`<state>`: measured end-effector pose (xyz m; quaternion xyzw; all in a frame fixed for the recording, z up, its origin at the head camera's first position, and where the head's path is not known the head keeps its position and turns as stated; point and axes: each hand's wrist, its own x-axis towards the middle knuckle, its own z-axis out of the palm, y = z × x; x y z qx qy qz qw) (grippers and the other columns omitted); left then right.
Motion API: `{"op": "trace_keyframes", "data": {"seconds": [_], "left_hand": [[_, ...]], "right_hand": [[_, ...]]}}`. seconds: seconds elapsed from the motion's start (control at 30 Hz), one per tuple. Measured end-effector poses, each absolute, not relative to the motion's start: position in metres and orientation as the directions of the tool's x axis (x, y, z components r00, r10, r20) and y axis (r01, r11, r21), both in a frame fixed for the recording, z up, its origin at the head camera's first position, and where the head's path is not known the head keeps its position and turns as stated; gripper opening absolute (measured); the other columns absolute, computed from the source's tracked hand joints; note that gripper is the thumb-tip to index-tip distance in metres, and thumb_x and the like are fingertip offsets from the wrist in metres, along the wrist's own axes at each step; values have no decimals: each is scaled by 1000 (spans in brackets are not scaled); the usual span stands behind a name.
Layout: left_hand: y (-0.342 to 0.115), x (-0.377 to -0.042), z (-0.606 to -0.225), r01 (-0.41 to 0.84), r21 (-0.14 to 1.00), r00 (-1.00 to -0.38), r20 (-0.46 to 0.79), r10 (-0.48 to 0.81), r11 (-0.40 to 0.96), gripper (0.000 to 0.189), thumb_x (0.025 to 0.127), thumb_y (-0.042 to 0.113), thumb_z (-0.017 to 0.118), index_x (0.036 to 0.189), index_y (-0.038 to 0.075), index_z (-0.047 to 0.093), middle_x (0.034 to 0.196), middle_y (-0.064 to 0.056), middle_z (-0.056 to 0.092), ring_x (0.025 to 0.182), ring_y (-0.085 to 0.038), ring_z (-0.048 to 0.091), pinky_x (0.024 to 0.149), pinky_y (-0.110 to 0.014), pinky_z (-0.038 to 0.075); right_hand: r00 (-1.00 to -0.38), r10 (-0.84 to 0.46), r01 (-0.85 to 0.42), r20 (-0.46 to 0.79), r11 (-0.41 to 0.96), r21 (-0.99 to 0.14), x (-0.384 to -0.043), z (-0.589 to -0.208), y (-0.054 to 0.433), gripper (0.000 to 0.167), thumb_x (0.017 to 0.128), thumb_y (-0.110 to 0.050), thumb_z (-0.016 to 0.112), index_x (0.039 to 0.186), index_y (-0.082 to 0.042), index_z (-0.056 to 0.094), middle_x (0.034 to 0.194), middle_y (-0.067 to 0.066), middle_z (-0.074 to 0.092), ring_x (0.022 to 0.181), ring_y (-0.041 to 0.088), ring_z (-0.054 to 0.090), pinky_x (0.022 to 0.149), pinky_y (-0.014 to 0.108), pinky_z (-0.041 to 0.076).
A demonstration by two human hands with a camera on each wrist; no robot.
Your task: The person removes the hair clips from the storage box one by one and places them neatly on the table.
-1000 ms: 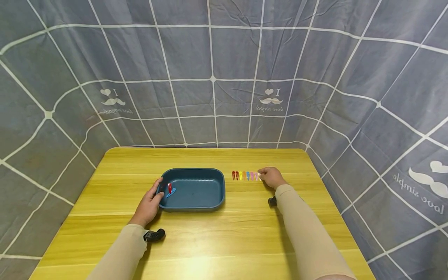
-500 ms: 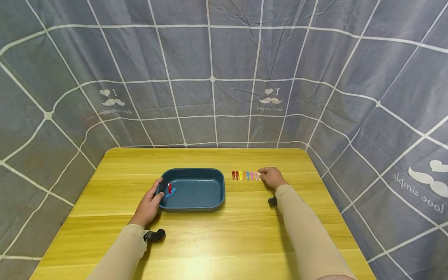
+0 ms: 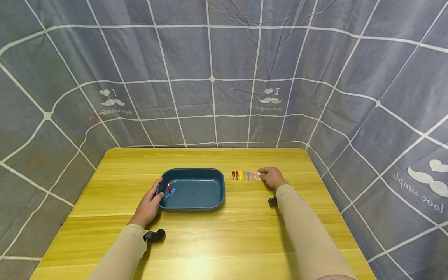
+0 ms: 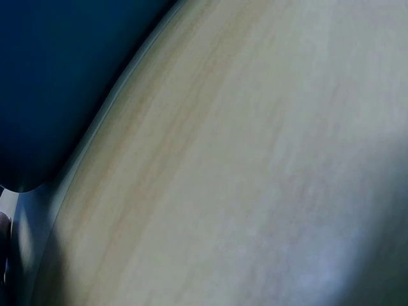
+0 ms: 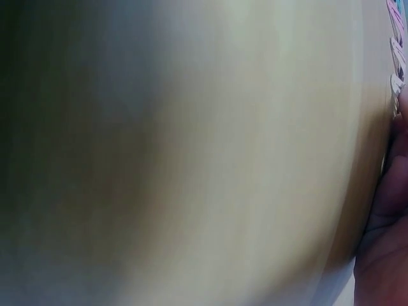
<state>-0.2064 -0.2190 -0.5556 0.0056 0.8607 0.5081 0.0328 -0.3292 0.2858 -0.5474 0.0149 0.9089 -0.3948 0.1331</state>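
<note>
A dark blue plastic tray (image 3: 196, 206) stands left of the table's middle. My left hand (image 3: 148, 204) grips its left rim, thumb over the edge. A red hair clip (image 3: 169, 187) and a blue hair clip (image 3: 170, 193) lie inside, near that end. To the tray's right runs a row of several snap hair clips in red, yellow, orange, blue and pink (image 3: 252, 175). At the row's right end my right hand (image 3: 272, 177) pinches a white hair clip (image 5: 396, 85), whose lower part the fingers cover.
The yellow wood-grain table (image 3: 217, 241) carries the tray and the clips. A grey curtain (image 3: 231, 97) with white lines surrounds its back and sides. A black wrist mount (image 3: 154, 235) sticks out from the left sleeve.
</note>
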Motion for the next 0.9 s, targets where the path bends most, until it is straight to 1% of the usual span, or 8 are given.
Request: {"op": "trace_keyframes", "data": {"seconds": [0.27, 0.53, 0.73, 0.8, 0.9], "left_hand": [[-219, -207, -555, -19, 878, -998, -46, 45, 479, 59, 114, 24, 41, 170, 25, 23, 174, -20, 21, 162, -44, 18, 130, -65, 17], [-221, -206, -555, -37, 867, -998, -60, 31, 497, 59, 114, 25, 41, 170, 28, 23, 174, -19, 21, 161, -45, 18, 129, -66, 17], [-220, -205, -555, -43, 868, -997, -66, 29, 496, 59, 114, 25, 42, 169, 29, 24, 174, -19, 22, 161, -45, 18, 129, -66, 17], [-220, -205, -555, -44, 870, -997, -68, 31, 491, 59, 114, 25, 42, 169, 29, 24, 175, -19, 21, 162, -45, 18, 129, -66, 17], [-220, -205, -555, -46, 870, -997, -72, 33, 491, 59, 114, 26, 41, 170, 30, 23, 175, -18, 21, 162, -45, 18, 129, -67, 17]], "right_hand": [[-963, -80, 136, -259, 685, -716, -329, -547, 286, 37, 107, -15, 57, 142, -5, 66, 150, 19, 60, 143, 42, 52, 117, 55, 46], [-964, -84, 123, -252, 699, -705, -329, -550, 285, 37, 108, -15, 57, 143, -5, 66, 151, 17, 61, 144, 41, 52, 117, 54, 47], [-964, -86, 125, -252, 690, -713, -330, -550, 289, 40, 108, -19, 56, 145, -6, 64, 153, 17, 59, 147, 41, 48, 120, 56, 42], [-968, -85, 113, -235, 688, -717, -332, -549, 292, 41, 108, -21, 56, 145, -5, 63, 152, 18, 60, 145, 42, 50, 119, 56, 43], [-976, -69, 104, -207, 684, -722, -335, -545, 290, 42, 110, -23, 54, 145, -3, 62, 149, 20, 61, 141, 42, 53, 115, 56, 47]]}}
